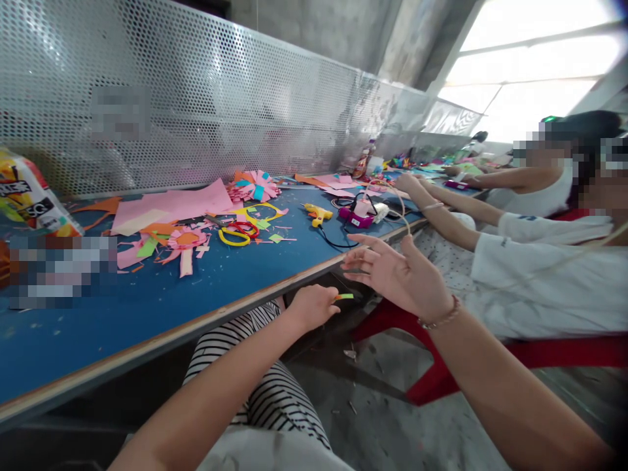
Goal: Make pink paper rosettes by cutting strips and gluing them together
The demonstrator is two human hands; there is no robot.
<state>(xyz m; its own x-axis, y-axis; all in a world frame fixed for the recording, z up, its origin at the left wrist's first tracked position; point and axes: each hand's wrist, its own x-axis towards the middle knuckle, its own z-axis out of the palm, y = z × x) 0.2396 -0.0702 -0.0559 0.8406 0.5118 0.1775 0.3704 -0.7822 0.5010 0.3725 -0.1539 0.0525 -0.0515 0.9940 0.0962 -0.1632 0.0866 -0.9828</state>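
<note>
Green strip (345, 296) pinched in left hand (314, 307); right hand (400, 271) loosely spread, fingers apart, near table (147, 304).

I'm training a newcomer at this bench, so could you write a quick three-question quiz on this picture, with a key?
1. Which of the wearer's hands holds the small paper strip?
2. True or false: the yellow glue gun lies on the blue table.
3. Fill in the missing word: the wearer's right hand is raised with its fingers spread, and on its wrist is a ____.

Key:
1. The left hand.
2. True.
3. Bracelet.
</note>
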